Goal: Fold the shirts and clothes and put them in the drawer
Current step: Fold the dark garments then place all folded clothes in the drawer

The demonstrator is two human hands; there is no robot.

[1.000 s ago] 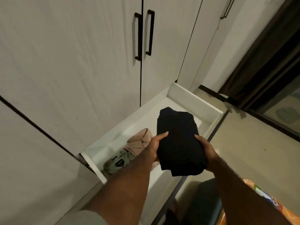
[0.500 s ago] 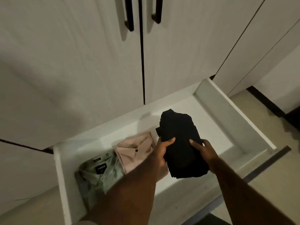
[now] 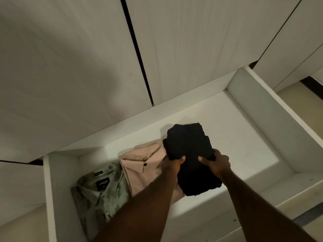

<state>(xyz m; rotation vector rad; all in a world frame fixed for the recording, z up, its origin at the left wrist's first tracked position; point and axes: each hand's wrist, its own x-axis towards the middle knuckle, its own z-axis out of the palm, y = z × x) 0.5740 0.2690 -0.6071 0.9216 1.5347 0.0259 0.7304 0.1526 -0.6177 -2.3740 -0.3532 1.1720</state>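
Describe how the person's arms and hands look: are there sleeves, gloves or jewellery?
Both forearms are bare up to the bottom edge of the picture; no sleeve shows. The left hand and the right hand wear no gloves. No ring, watch or bracelet is visible in this dim light.

- In the lower left of the frame I can read "JAMAICA" in pale letters on a black neck label [image 3: 102,182] sewn inside the collar of the folded green shirt [image 3: 97,198].
- A smaller black tag [image 3: 98,173] just above it carries print too small to read.
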